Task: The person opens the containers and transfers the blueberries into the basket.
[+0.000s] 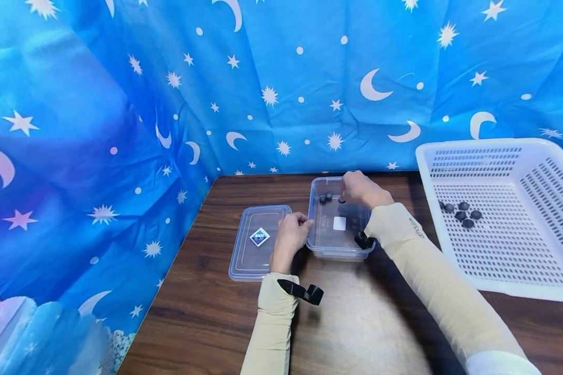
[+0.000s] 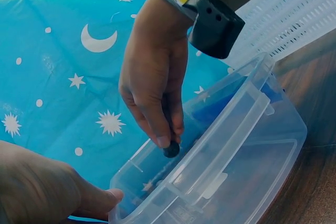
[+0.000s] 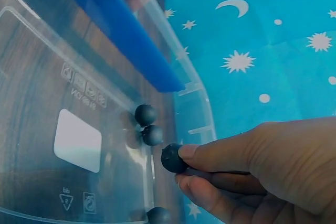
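Observation:
My right hand (image 1: 358,187) is over the back right part of a clear plastic container (image 1: 311,229). Its thumb and fingertips pinch a small, round, dark blueberry (image 3: 173,158). Below it, a few more blueberries (image 3: 145,115) lie on the container floor. At the container's left side, my left hand (image 1: 291,234) holds the rim, its thumb lying over the edge in the left wrist view. To the left, partly behind that hand, the clear lid (image 1: 248,255) with a blue edge and a diamond-shaped label lies flat on the table.
A large white slotted basket (image 1: 511,255) stands on the right, with several blueberries (image 1: 468,223) at its left side. The brown wooden table (image 1: 206,317) ends at a blue curtain (image 1: 319,120) with stars and moons behind and to the left.

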{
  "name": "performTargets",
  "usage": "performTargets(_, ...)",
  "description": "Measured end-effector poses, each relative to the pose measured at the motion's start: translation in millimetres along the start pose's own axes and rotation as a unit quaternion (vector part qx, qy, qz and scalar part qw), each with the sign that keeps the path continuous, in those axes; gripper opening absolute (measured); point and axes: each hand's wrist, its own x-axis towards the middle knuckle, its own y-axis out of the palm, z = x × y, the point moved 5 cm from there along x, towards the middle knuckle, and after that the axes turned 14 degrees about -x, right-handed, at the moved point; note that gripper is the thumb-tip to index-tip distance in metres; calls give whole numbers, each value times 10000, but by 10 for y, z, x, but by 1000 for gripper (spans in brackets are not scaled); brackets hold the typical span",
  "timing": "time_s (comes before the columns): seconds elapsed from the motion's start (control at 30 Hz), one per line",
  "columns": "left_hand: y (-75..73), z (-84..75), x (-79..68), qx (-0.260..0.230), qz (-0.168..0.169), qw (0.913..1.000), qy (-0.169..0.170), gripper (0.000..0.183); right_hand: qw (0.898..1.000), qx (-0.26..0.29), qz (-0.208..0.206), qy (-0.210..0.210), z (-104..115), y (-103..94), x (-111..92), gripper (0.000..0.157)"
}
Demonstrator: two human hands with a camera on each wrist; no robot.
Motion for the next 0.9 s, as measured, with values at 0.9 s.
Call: performTargets(0.9,12,32,4,-37,-26,10000,-56,20,9977,516,-449,28,-74,-257,-254,10)
